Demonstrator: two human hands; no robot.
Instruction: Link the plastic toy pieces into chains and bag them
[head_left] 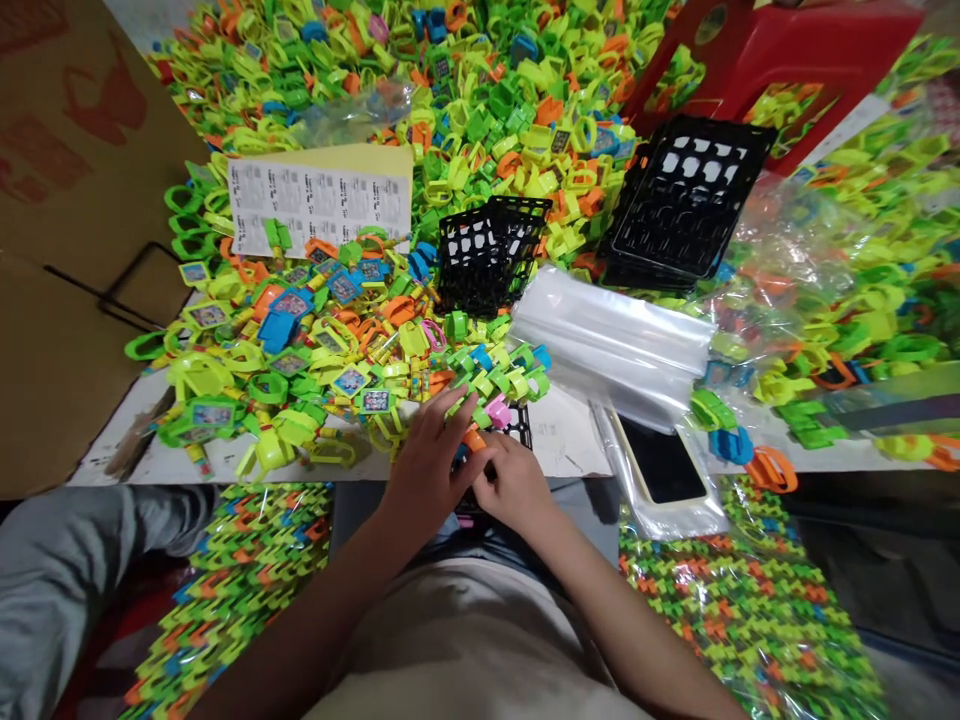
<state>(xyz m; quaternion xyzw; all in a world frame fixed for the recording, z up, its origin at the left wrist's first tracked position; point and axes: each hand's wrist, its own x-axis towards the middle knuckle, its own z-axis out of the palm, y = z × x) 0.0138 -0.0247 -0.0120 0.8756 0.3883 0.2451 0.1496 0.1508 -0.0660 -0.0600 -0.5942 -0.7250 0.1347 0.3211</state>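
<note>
- Toy rings: neon yellow, green, orange, blue, some pink.
- Trays: black, grid-patterned.
- Stool: red.
- Sheet: pale yellow, white stickers with black print.
- Phone: black screen.
- Bags: clear.

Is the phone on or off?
The phone looks off. Its screen is plain black, with nothing lit on it. It lies flat at the table edge, inside a clear bag.

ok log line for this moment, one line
left hand: on orange piece | right hand: pinching same piece | beside: pile of toy rings, black tray, phone
</note>
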